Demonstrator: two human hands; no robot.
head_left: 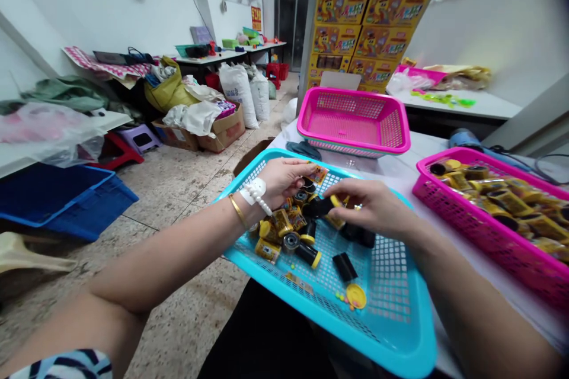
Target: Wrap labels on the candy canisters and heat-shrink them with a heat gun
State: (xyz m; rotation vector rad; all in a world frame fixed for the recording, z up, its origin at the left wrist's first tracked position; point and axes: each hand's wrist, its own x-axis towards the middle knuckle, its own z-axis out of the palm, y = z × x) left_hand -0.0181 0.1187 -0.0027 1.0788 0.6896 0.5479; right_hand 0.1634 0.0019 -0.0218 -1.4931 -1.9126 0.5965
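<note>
Over the blue basket (422,331), my left hand (284,180) pinches a small printed yellow wrapper (319,173). My right hand (371,204) grips a black canister (319,207) with a yellow cap at its end, its thumb and fingers around the cap end. Beneath both hands lie several black canisters, some wrapped in yellow printed film like the wrapped canister (281,222). A bare black canister (345,267) rests apart, nearer to me. Close to it are a loose yellow cap (356,296) and tiny coloured balls (341,296).
A pink basket (306,115) stands at the table's far side. On the right, another pink basket (448,210) holds many wrapped yellow canisters. Stacked yellow cartons (342,6) rise behind. A blue crate (66,195) and a cardboard box (229,127) are at the left on the floor.
</note>
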